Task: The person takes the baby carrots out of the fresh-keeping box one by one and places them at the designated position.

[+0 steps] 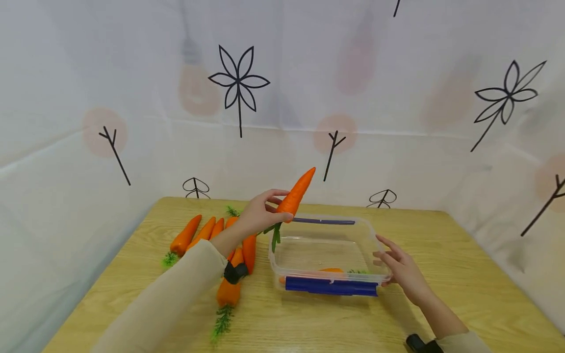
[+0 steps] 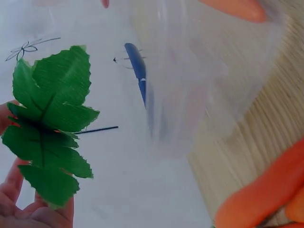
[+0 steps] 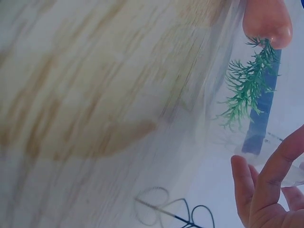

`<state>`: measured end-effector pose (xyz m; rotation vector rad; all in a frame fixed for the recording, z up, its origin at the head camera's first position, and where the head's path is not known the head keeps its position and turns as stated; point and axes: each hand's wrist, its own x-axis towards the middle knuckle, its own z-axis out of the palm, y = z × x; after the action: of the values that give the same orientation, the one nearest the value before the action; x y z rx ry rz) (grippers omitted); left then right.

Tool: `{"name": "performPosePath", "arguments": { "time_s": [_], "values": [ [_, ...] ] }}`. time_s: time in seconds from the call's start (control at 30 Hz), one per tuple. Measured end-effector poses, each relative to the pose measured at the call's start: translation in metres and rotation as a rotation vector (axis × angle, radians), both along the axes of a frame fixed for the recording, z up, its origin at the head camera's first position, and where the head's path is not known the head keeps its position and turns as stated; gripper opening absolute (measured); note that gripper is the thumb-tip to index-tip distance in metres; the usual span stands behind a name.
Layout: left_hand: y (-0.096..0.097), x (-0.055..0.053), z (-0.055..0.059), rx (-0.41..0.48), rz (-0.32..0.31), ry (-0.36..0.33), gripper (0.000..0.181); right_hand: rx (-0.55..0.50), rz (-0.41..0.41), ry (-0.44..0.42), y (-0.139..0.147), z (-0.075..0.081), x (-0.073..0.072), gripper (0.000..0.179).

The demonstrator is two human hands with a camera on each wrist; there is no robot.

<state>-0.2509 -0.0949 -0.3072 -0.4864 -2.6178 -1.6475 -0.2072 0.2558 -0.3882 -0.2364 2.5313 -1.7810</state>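
My left hand point(image 1: 260, 213) grips an orange carrot point(image 1: 298, 193) near its leafy end, its tip pointing up and right. Broad green leaves point(image 2: 50, 128) hang below it, by the left rim of a clear plastic container point(image 1: 383, 260). At the container's right side, my right hand point(image 1: 403, 268) holds the edge, fingers spread along the wall and rim. A carrot point(image 1: 331, 270) with feathery greens point(image 3: 251, 85) lies inside, seen through the wall.
Left of the container several carrots lie on the wooden table point(image 1: 309, 323), including a near carrot point(image 1: 228, 293) with its greens toward me and a far-left carrot point(image 1: 186, 235). Blue latches point(image 1: 331, 286) line the container's front. A patterned white curtain point(image 1: 282, 98) hangs behind.
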Motion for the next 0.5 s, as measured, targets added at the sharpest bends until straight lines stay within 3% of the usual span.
{"name": "performPosePath", "arguments": {
  "time_s": [0.3,0.5],
  "values": [
    [-0.038,0.019,-0.005,0.025,0.087,-0.045,0.055,-0.004,-0.007,-0.015,0.000,-0.002,0.000,0.053],
    [-0.062,0.031,-0.005,0.056,0.127,-0.040,0.057,0.002,-0.006,-0.016,0.000,-0.001,-0.001,0.054]
  ]
}}
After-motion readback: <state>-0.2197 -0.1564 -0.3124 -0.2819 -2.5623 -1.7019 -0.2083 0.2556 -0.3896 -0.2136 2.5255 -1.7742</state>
